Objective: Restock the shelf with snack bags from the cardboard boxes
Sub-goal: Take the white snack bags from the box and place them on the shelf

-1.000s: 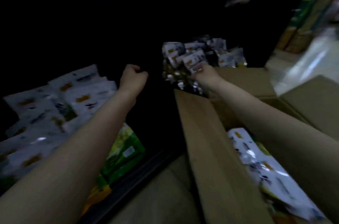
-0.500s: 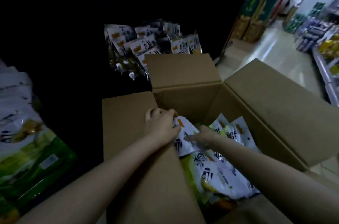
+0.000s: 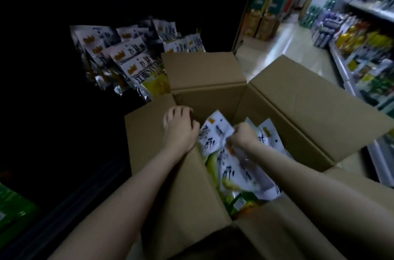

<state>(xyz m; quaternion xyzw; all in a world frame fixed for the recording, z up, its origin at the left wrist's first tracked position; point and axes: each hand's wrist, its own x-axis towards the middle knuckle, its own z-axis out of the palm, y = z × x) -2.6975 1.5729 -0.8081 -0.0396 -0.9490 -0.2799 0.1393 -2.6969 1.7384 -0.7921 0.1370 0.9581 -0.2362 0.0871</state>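
Note:
An open cardboard box (image 3: 298, 110) stands in front of me with white and yellow-green snack bags (image 3: 236, 174) lying inside it. My left hand (image 3: 180, 129) reaches over the box's left flap, fingers curled down at the edge of a white bag (image 3: 213, 134); whether it holds the bag I cannot tell. My right hand (image 3: 244, 135) is curled into a fist, gripping the top of that bag. On the dark shelf (image 3: 64, 100) behind the box stand several matching bags (image 3: 128, 57).
A green package (image 3: 12, 208) lies at the lower left on the dark shelf. A shop aisle (image 3: 283, 46) runs off at the upper right, with stocked shelves (image 3: 362, 36) along its right side. The box's flaps spread out to the left, back and right.
Both hands left the shelf and came down into the box. The right hand has since curled shut around the top of a bag and lifted it slightly.

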